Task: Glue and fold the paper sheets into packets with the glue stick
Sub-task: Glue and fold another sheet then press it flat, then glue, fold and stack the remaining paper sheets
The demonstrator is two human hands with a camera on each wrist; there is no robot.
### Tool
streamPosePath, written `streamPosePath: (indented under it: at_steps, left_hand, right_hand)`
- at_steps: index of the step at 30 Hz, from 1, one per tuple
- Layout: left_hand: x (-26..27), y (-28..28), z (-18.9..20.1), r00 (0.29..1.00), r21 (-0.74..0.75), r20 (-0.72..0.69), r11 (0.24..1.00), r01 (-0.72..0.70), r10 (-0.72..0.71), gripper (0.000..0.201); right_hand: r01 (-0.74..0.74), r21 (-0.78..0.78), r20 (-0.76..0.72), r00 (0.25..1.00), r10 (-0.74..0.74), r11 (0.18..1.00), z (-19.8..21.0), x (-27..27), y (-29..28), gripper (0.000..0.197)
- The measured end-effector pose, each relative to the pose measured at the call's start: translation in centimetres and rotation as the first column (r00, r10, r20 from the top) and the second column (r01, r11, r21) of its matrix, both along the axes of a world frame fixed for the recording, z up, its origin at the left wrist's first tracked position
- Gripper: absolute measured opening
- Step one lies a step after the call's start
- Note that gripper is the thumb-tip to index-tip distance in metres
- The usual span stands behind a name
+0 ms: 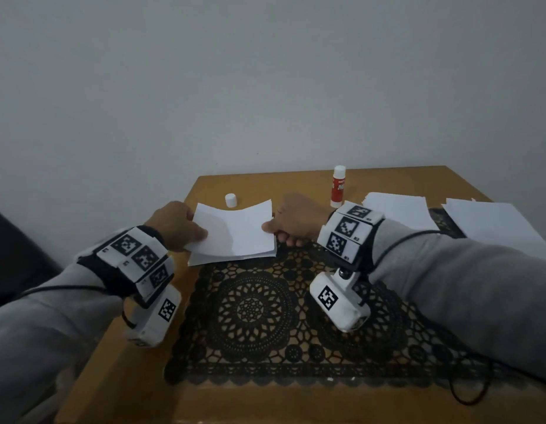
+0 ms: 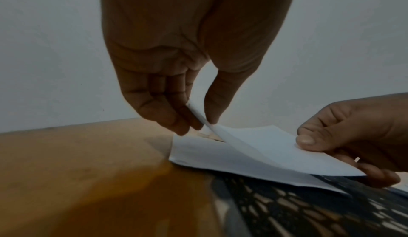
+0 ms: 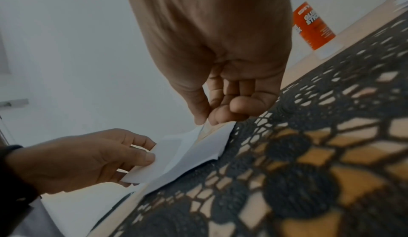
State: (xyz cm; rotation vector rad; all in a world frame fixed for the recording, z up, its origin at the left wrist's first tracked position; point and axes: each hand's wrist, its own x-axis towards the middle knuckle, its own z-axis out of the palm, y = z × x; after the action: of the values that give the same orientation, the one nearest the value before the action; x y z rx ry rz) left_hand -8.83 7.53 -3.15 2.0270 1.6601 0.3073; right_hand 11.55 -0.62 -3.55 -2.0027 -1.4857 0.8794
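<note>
A white paper sheet (image 1: 235,232) lies folded at the far edge of the black lace mat, its upper flap lifted. My left hand (image 1: 177,224) pinches the flap's left edge between thumb and fingers (image 2: 198,117). My right hand (image 1: 293,221) pinches the flap's right edge (image 3: 206,118). The lower layer of the paper sheet (image 2: 209,155) rests on the table. The glue stick (image 1: 338,187), red with a white top, stands uncapped behind my right hand, and shows again as the glue stick (image 3: 313,26). Its white cap (image 1: 230,200) stands apart behind the paper.
A stack of loose white sheets (image 1: 400,209) lies at the right, with a second pile (image 1: 498,224) beyond it. The black lace mat (image 1: 265,316) covers the middle of the wooden table (image 1: 112,362). A grey wall stands right behind the table.
</note>
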Motion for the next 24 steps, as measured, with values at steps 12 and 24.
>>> streamPosePath:
  at_steps: [12, 24]
  left_hand:
    - [0.2, -0.5, -0.5, 0.967, 0.027, -0.253, 0.998, 0.053, -0.045, 0.039]
    - [0.9, -1.9, 0.1, 0.945, 0.138, -0.325, 0.986, 0.095, -0.046, 0.041]
  right_hand:
    - [-0.020, -0.044, 0.001, 1.000, 0.020, 0.999, 0.3, 0.6, -1.5, 0.026]
    - [-0.182, 0.296, 0.599, 0.800, -0.034, 0.938, 1.5, 8.7, -11.8, 0.019]
